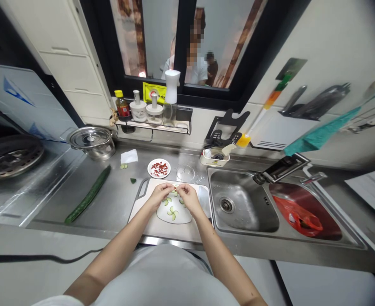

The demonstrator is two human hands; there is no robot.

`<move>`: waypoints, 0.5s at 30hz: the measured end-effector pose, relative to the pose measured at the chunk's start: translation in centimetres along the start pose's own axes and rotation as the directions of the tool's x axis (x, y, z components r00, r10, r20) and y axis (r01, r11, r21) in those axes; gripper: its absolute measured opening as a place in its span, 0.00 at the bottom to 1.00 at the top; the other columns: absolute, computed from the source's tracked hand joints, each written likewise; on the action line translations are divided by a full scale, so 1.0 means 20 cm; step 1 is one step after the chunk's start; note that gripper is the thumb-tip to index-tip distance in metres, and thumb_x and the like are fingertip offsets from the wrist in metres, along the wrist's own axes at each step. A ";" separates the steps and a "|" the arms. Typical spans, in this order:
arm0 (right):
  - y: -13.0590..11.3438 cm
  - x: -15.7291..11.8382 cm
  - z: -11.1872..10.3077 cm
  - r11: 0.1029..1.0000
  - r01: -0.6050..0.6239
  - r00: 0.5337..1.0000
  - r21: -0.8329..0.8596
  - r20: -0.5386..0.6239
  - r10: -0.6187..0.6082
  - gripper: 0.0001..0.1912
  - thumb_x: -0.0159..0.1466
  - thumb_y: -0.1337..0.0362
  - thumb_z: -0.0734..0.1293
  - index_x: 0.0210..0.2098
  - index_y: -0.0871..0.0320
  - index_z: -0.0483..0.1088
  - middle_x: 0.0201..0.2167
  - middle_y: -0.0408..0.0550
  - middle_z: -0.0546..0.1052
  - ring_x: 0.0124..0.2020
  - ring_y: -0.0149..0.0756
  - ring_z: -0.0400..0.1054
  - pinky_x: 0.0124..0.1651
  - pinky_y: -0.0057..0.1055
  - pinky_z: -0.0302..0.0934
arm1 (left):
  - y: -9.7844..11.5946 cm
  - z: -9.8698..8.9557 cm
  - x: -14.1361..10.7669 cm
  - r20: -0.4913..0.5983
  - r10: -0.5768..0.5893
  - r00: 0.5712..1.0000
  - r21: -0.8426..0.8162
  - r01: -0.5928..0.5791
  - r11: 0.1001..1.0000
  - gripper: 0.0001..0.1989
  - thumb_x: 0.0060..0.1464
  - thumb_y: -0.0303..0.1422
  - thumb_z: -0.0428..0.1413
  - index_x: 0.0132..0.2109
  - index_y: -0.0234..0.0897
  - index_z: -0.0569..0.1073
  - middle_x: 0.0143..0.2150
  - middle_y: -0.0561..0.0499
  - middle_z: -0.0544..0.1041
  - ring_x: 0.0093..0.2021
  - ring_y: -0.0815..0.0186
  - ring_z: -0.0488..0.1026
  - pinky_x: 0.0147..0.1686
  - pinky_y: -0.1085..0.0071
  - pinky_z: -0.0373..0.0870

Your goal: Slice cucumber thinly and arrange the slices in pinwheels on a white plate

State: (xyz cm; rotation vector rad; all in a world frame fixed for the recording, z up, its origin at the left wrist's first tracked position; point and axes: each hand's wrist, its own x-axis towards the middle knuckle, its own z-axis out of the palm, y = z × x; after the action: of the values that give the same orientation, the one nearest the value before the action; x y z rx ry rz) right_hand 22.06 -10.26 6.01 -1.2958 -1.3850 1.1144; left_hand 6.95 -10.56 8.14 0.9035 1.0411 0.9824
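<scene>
My left hand [162, 195] and my right hand [189, 198] meet over the far part of a white plate [162, 217], fingertips pinched close together. A tiny reddish bit shows at the fingertips; which hand holds it, I cannot make out. Thin cucumber slices [173, 213] lie fanned in small groups on the plate, some partly hidden by my hands. Under the plate is a pale cutting board [152, 229] with a grey handle. A knife blade [204, 196] rests on its right side. Just beyond the board sits a small white dish of chopped red pieces [159, 168].
A whole cucumber [90, 193] lies on the left counter. Near it are a cucumber end [133, 180], a white tissue [129, 156] and a lidded steel pot [94, 142]. To the right is a sink [247, 204]; its second basin holds a red bag [298, 216]. Seasoning jars [138, 111] stand on a wall rack.
</scene>
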 end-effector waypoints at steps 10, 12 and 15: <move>0.19 -0.14 -0.02 0.976 -0.092 0.994 -0.198 0.046 0.103 0.08 0.55 0.59 0.64 0.27 0.58 0.69 0.25 0.43 0.74 0.28 0.32 0.65 0.34 0.28 0.59 | -0.14 -0.09 0.00 -0.037 0.197 0.980 0.375 -0.169 0.911 0.12 0.43 0.38 0.60 0.32 0.33 0.75 0.29 0.50 0.75 0.27 0.71 0.67 0.30 0.76 0.62; 0.22 -0.15 -0.02 0.965 -0.118 0.990 -0.232 0.043 0.132 0.08 0.56 0.60 0.64 0.27 0.58 0.69 0.24 0.43 0.73 0.28 0.32 0.64 0.33 0.27 0.59 | -0.17 -0.10 -0.01 -0.032 0.194 0.981 0.447 -0.159 0.880 0.11 0.44 0.38 0.59 0.33 0.33 0.75 0.29 0.51 0.75 0.27 0.71 0.66 0.30 0.75 0.61; 0.23 -0.17 -0.01 0.947 -0.141 0.986 -0.289 0.047 0.162 0.07 0.56 0.61 0.63 0.27 0.58 0.70 0.23 0.42 0.73 0.28 0.32 0.64 0.32 0.26 0.57 | -0.19 -0.11 -0.02 -0.003 0.162 0.987 0.550 -0.134 0.824 0.11 0.45 0.36 0.58 0.34 0.34 0.76 0.29 0.51 0.75 0.27 0.70 0.67 0.31 0.75 0.61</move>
State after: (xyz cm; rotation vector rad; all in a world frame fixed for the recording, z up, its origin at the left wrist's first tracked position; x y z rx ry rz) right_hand 23.25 -13.49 1.45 -1.6053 -1.5626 1.0995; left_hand 5.62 -11.92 4.13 1.4592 1.3447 0.8428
